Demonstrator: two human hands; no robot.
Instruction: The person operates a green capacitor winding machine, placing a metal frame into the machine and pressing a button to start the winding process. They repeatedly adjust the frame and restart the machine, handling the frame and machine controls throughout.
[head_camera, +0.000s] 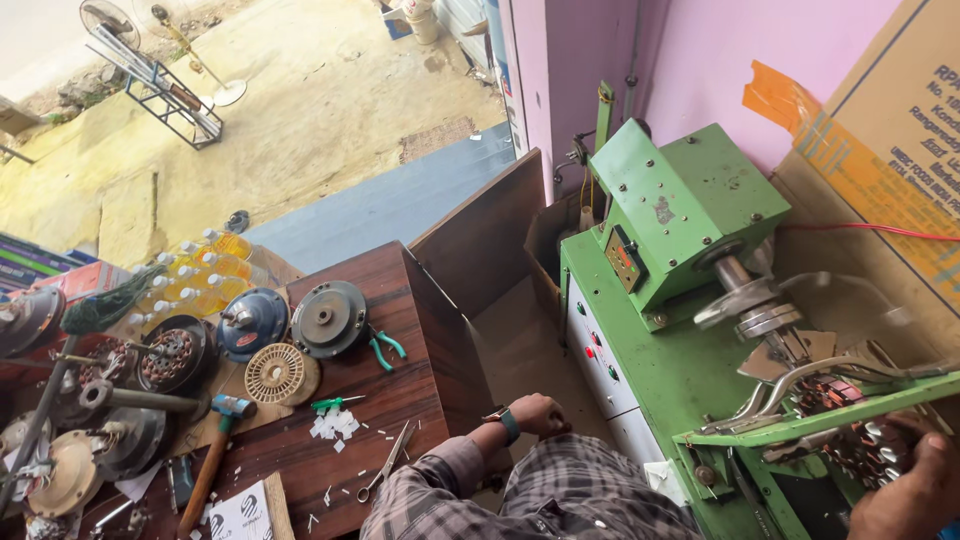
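One green winding machine (680, 300) fills the right of the frame. At lower right, the right hand (915, 490) wraps its fingers around one copper-wound stator (860, 440) mounted under the machine's green arm. At lower centre, the left hand (540, 413) hangs clenched and empty beside the wooden table (400, 390), wrist bent, forearm in a plaid sleeve. One pair of scissors (388, 462) and one hammer (212, 455) lie at lower left.

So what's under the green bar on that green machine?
Under the green bar sits a round part wound with copper wire, and the right hand touches it. The bar and hand cover much of it, so its full shape stays hidden.
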